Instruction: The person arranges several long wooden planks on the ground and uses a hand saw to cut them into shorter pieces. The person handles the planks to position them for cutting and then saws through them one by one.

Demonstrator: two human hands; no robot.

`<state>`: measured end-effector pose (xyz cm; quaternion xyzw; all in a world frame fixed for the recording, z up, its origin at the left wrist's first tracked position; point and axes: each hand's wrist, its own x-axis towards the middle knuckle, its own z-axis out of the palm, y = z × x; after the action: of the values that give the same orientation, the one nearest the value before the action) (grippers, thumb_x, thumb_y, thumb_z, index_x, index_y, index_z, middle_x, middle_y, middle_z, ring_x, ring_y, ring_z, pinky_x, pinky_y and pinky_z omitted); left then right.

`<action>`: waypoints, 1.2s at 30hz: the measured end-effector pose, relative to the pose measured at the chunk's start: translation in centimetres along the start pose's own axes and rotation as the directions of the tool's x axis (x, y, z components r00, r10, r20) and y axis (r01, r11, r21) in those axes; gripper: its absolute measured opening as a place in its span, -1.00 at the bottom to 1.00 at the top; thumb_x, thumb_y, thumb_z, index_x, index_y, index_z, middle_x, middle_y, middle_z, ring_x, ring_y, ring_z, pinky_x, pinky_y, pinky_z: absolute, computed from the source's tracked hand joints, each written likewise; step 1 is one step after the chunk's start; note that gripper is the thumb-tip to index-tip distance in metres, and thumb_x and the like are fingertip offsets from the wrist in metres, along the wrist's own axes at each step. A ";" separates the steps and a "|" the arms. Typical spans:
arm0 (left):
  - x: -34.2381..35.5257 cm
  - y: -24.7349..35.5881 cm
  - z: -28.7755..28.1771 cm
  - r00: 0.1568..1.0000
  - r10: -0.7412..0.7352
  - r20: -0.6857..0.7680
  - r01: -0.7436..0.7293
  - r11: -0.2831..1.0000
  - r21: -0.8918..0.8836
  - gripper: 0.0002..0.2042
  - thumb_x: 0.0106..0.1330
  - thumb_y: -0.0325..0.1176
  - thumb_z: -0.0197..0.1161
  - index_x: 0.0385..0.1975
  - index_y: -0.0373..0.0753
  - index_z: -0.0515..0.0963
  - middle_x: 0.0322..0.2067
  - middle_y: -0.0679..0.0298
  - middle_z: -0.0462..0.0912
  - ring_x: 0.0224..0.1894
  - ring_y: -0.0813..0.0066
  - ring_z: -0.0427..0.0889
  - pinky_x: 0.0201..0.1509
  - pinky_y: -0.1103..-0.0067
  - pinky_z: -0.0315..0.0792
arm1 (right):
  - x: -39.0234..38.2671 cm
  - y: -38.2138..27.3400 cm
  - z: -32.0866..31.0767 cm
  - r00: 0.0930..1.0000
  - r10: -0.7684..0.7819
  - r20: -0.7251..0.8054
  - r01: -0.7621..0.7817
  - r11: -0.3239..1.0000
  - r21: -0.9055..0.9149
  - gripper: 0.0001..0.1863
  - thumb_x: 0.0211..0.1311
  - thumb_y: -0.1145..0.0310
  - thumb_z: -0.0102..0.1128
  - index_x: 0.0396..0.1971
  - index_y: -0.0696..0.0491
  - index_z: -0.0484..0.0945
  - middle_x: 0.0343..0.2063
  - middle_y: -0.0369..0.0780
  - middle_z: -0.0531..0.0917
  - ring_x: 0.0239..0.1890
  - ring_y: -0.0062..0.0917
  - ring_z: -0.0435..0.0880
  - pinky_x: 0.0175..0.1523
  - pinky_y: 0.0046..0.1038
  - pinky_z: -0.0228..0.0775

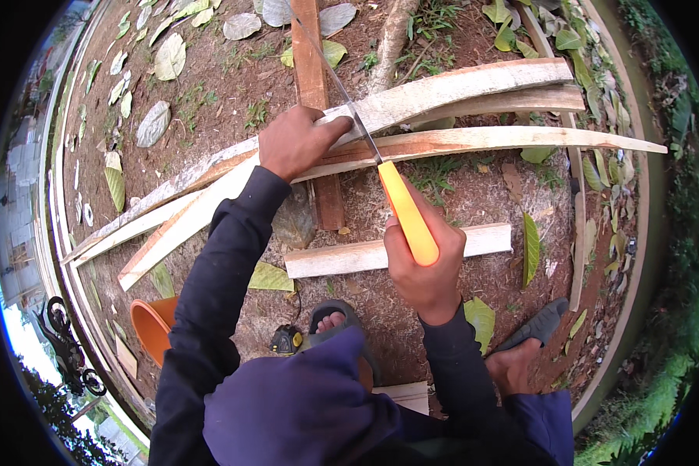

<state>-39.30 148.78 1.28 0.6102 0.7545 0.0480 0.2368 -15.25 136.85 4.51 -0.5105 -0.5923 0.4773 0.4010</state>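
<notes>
My right hand (429, 268) is wrapped around the yellow-orange handle of a handsaw (402, 206). Its thin blade slants up and to the left, crossing a long pale wooden board (458, 85). My left hand (297, 144) grips that board just left of the blade, its thumb close to the steel; the fingertips are partly hidden. Another long, tapering board (481, 140) lies nearer to me, passing under the saw by the handle. Beneath the boards runs a reddish-brown timber (311, 66), roughly at right angles to them.
A short pale piece of wood (400, 250) lies on the ground before me. By my sandalled foot (342, 320) sits a black and yellow tape measure (286, 339). An orange bucket (154, 330) stands left, beside my forearm. Leaves litter the soil; a motorcycle (66, 346) shows far left.
</notes>
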 end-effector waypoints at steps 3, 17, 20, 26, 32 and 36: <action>-0.4 0.5 -0.5 0.999 -0.038 -0.005 0.038 0.999 0.014 -0.36 0.20 0.28 0.21 -0.38 -0.33 0.77 -0.41 -0.19 0.73 -0.27 -0.11 0.77 -0.12 0.14 0.58 | -1.1 0.1 0.0 0.999 -0.047 -0.011 0.046 0.998 -0.053 -0.41 0.13 0.61 0.22 0.25 0.28 0.54 -0.09 0.06 0.77 -0.26 -0.32 0.86 -0.17 -0.41 0.66; -0.7 0.6 -0.9 0.999 -0.038 0.024 0.038 0.999 -0.011 -0.36 0.22 0.30 0.19 -0.31 -0.29 0.77 -0.30 -0.18 0.76 -0.18 -0.16 0.76 -0.04 0.15 0.58 | -4.6 -0.5 1.4 0.990 -0.090 -0.108 0.072 0.985 -0.159 -0.47 0.20 0.56 0.26 0.22 0.28 0.55 -0.15 0.03 0.78 -0.22 -0.37 0.83 -0.12 -0.43 0.62; -0.4 -0.2 -1.1 0.996 -0.057 0.064 0.060 0.997 -0.050 -0.33 0.20 0.32 0.19 -0.29 -0.33 0.76 -0.28 -0.18 0.76 -0.14 -0.16 0.76 0.01 0.14 0.57 | -4.7 -2.4 1.3 0.998 0.010 -0.059 -0.017 0.991 -0.131 -0.47 0.23 0.52 0.28 0.23 0.28 0.53 -0.12 0.03 0.77 -0.15 -0.36 0.82 -0.07 -0.43 0.61; -0.5 0.2 -0.6 1.000 -0.011 0.008 0.012 0.998 -0.057 -0.29 0.20 0.36 0.19 -0.35 -0.35 0.75 -0.34 -0.18 0.76 -0.21 -0.15 0.77 -0.07 0.15 0.59 | -4.5 -3.8 -0.2 0.981 0.191 0.032 -0.189 0.980 -0.062 -0.42 0.29 0.51 0.27 0.33 0.27 0.45 -0.37 -0.19 0.72 -0.35 -0.64 0.67 -0.22 -0.53 0.52; -0.3 -0.1 -0.4 1.000 -0.010 -0.007 0.009 0.999 -0.037 -0.29 0.20 0.37 0.18 -0.39 -0.34 0.75 -0.39 -0.14 0.76 -0.27 -0.11 0.78 -0.13 0.16 0.60 | -3.4 -4.1 -0.8 0.986 0.159 0.057 -0.156 0.986 -0.060 -0.42 0.31 0.44 0.31 0.31 0.28 0.46 -0.40 -0.19 0.69 -0.37 -0.65 0.64 -0.22 -0.52 0.51; -0.1 -0.3 -0.1 1.000 0.005 -0.024 -0.006 1.000 -0.010 -0.30 0.21 0.36 0.17 -0.39 -0.33 0.75 -0.37 -0.16 0.76 -0.27 -0.12 0.77 -0.12 0.15 0.59 | -4.2 -3.6 -1.2 0.990 0.103 0.094 -0.104 0.995 0.004 -0.33 0.25 0.32 0.38 0.31 0.30 0.44 -0.32 -0.11 0.72 -0.33 -0.60 0.68 -0.16 -0.51 0.54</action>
<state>-39.59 148.66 1.32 0.6105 0.7553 0.0595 0.2308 -14.22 132.84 8.36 -0.5157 -0.5811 0.5235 0.3499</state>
